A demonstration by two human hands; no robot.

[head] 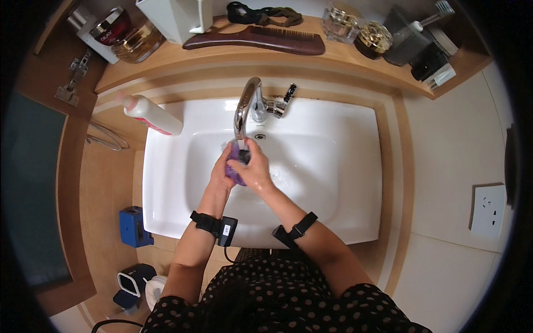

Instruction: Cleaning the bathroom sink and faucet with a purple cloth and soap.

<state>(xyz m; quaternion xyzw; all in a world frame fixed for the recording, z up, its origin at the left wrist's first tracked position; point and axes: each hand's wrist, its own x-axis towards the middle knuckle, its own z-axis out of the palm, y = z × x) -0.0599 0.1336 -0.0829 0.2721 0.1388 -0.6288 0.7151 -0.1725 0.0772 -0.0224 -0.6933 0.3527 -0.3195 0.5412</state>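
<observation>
Under the chrome faucet [245,104], a purple object [235,177] with a dark part lies between my hands; its kind is unclear. My left hand [218,168] holds it from the left side. My right hand [256,166] rests on it from the right, its thumb across the front. Water runs from the spout onto the dark part. Both hands are over the white washbasin [308,166], whose floor shows some wet spots. The faucet's lever [287,98] stands to the right of the spout. Fingertips on the far side are partly hidden.
A white pump bottle [154,116] stands on the basin's back left corner. The wooden shelf [287,62] above holds a dark comb [258,39], hair ties, cosmetic jars and a toothbrush. An open cabinet door [62,166] borders the left; a wall socket [488,210] is at right.
</observation>
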